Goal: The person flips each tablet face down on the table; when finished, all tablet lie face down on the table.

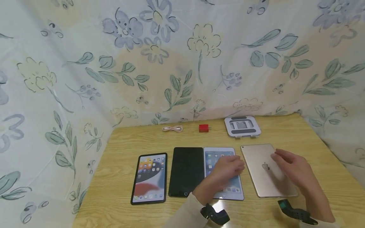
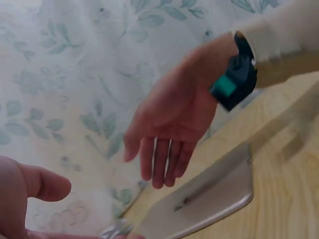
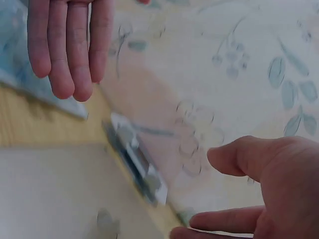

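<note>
- Lying face down on the yellow wood-look counter, the gold tablet shows its smooth back. It has round corners, a shiny apple mark in the middle and a small camera dot near one top corner. A soft dark shadow falls on it.
- The right grip is over the gold tablet's right side, with the thumb and fingers apart and the fingers loose.
- Left of it, face up, is the white tablet. Its screen is lit up blue, with rows of little pictures.
- The left grip is above the white tablet and hides part of its screen. Its thumb is apart from the fingers.
- Close beside the white tablet is a plain black tablet. Next is a dark-rimmed tablet, glowing orange, blue and red.
- Behind them sit a pale cord, a red plug and a gray stand.
</note>
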Motion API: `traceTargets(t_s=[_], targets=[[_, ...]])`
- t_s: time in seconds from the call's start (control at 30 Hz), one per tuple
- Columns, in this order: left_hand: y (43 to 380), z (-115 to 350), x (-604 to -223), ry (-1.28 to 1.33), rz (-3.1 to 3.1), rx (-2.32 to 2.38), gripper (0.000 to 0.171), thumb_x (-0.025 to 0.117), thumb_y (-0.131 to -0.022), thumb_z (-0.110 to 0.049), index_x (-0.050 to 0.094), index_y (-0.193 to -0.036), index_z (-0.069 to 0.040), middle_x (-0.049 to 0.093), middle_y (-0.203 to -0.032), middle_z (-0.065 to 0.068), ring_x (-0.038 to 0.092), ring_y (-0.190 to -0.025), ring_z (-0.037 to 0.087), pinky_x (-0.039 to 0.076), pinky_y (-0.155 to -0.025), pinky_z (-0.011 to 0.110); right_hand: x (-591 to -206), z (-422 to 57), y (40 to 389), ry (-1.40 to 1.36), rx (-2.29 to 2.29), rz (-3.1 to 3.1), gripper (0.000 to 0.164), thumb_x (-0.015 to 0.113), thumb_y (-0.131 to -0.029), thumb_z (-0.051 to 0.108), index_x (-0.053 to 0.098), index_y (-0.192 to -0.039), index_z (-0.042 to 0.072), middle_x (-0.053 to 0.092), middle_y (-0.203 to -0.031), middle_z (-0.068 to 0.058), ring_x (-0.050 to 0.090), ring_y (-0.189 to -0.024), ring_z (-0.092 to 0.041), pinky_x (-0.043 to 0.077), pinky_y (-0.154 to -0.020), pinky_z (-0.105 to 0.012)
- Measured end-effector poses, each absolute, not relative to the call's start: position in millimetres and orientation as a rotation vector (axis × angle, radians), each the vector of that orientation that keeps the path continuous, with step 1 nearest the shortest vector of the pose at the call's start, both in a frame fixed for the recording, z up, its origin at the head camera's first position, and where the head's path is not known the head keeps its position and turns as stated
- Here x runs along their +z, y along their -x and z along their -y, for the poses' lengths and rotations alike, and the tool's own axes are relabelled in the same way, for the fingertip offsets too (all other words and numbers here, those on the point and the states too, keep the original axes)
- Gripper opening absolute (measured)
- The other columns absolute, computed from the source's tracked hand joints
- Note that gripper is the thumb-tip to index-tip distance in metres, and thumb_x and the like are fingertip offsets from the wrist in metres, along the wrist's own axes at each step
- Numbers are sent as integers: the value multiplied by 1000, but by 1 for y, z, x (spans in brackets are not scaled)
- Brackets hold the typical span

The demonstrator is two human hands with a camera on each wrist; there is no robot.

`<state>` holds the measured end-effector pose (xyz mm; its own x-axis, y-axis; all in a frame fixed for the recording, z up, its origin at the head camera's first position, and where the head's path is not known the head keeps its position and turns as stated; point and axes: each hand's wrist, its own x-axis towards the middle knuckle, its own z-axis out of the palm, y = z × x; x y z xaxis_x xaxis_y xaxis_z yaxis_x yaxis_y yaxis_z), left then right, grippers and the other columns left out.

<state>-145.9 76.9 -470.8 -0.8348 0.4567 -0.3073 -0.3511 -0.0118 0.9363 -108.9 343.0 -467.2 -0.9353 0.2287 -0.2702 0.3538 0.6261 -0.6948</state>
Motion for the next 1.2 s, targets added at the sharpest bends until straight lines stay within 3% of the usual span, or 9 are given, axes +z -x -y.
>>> traceTargets(t_s=[0.1, 0.17, 0.27, 0.47, 0.6, 0.7, 0.83, 1.2], targets=[[146, -56, -466, -150, -1784, 1868, 47, 71, -106, -21, 67, -146, 4, 78, -131, 13, 78, -115, 20, 62, -106, 39, -457, -333, 108, -392, -1245, -2657, 89, 45, -113, 64, 35, -167, -5, 32, -171, -36, 27, -156, -64, 34, -116, -81], [149, -41, -464, -191, -1822, 1839, 48, 71, -107, -24, 67, -146, 2, 78, -133, 16, 78, -118, 24, 61, -108, 43, -451, -324, 111, -328, -1243, -2623, 89, 46, -112, 65, 37, -167, -4, 33, -171, -35, 31, -156, -62, 36, -115, -81], [154, -21, -461, -240, -1887, 1799, 48, 71, -107, -28, 68, -146, 1, 79, -131, 16, 79, -118, 29, 61, -109, 44, -444, -309, 118, -202, -1208, -2598, 83, 49, -113, 62, 44, -164, -3, 43, -167, -34, 46, -149, -56, 42, -112, -79], [166, 11, -461, -280, -1940, 1751, 50, 69, -109, -33, 68, -146, 2, 77, -136, 15, 78, -121, 30, 61, -107, 45, -444, -283, 134, -68, -1255, -2480, 73, 56, -113, 51, 51, -158, -7, 61, -155, -27, 66, -136, -43, 45, -115, -75], [170, 25, -461, -291, -2006, 1664, 48, 67, -110, -35, 71, -141, 1, 77, -135, 13, 79, -119, 31, 59, -109, 49, -449, -273, 143, -72, -1279, -2418, 73, 57, -113, 49, 55, -153, -12, 72, -141, -23, 73, -123, -34, 52, -114, -65], [171, 34, -460, -308, -2059, 1568, 46, 67, -109, -37, 75, -137, -1, 78, -133, 12, 80, -116, 33, 58, -111, 53, -453, -266, 149, -90, -1282, -2399, 65, 58, -114, 45, 61, -147, -11, 77, -132, -20, 74, -114, -27, 59, -105, -52], [173, 42, -461, -322, -2119, 1458, 46, 67, -109, -41, 77, -135, -5, 79, -132, 12, 80, -114, 30, 59, -110, 53, -455, -258, 154, -117, -1260, -2407, 54, 58, -114, 40, 69, -140, -6, 79, -123, -14, 71, -106, -23, 58, -95, -40], [177, 58, -456, -306, -2287, 1301, 45, 66, -108, -45, 82, -128, -7, 82, -115, 10, 76, -105, 25, 59, -104, 53, -457, -247, 158, -114, -1231, -2460, 52, 57, -115, 40, 72, -138, -3, 78, -117, -11, 68, -103, -23, 51, -91, -36]])
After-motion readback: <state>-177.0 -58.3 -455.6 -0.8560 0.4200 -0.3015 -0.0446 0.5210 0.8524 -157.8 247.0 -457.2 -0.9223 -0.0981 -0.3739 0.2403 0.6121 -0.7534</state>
